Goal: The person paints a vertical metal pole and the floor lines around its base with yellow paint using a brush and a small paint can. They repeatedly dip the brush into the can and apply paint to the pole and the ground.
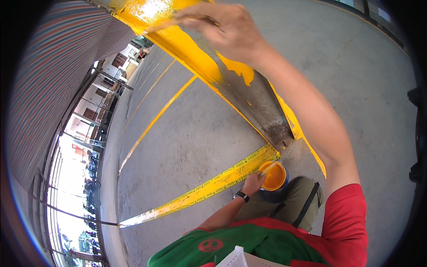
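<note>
A steel column [253, 100] rises up the view, its upper part coated in wet, glossy yellow paint [187, 51] and its foot bare grey. High up beside it, my right hand [229, 33] is closed on a slim paintbrush [162, 26], slightly smeared by motion, whose tip is at the yellow face. Low down, my left hand [254, 183], with a watch on the wrist, grips the near left side of a small bucket [286, 179] of yellow paint. Across the bucket's mouth lies a pale strip [269, 167]; whether it is a handle or a stick I cannot tell.
A yellow floor band edged with patterned tape [213, 181] runs left from the column's foot. Thinner yellow lines [155, 120] cross the grey concrete floor [178, 147]. Corrugated sheeting [58, 66] hangs at the left, with parked motorbikes [92, 187] beyond. My knee [302, 200] is beside the bucket.
</note>
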`<state>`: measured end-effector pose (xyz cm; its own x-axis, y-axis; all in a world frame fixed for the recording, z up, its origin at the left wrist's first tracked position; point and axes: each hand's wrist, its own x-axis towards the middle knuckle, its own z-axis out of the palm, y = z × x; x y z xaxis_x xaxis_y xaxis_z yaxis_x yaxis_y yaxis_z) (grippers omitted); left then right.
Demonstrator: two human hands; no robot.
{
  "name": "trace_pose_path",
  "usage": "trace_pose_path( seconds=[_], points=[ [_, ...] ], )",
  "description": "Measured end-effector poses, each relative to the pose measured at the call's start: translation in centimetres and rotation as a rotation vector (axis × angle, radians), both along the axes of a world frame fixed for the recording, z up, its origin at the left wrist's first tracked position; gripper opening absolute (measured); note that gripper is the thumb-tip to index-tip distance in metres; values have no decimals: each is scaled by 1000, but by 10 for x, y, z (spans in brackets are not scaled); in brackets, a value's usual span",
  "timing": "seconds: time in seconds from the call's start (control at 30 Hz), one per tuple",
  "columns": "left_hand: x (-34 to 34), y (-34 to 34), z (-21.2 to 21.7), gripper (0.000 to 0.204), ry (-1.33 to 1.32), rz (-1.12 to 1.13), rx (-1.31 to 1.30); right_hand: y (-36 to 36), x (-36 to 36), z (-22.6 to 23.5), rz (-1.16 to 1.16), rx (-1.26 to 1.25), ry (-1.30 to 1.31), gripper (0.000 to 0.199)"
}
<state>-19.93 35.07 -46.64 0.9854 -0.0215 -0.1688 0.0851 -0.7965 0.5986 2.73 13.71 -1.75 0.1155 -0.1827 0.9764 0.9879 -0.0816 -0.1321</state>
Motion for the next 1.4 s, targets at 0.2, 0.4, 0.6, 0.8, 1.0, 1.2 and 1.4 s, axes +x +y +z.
trace_pose_path(
  seconds=[0.2, 0.4, 0.6, 0.8, 1.0, 1.2, 1.4],
  points=[
    [-2, 0, 1, 37, -43, -59, -6, -35, -17, -28, 69, -41, 357, 18],
    [3, -4, 5, 35, 17, -27, 18, -7, -7, 17, 265, 10, 133, 17],
    [-3, -1, -4, 36, -2, -25, -15, -15, -19, -68, -14, -179, 116, 19],
    [2, 0, -6, 36, -77, -63, -41, -39, -35, -84, -67, -183, 306, 20],
    [1, -3, -12, 38, -120, -51, -79, -18, -25, -88, 5, -173, 198, 19],
    [1, 0, -13, 35, -138, -77, -36, -38, -57, -142, 26, -343, 359, 20],
    [4, -2, -7, 36, -46, -34, -46, -41, -47, -122, -38, -155, 316, 19]
  ],
)
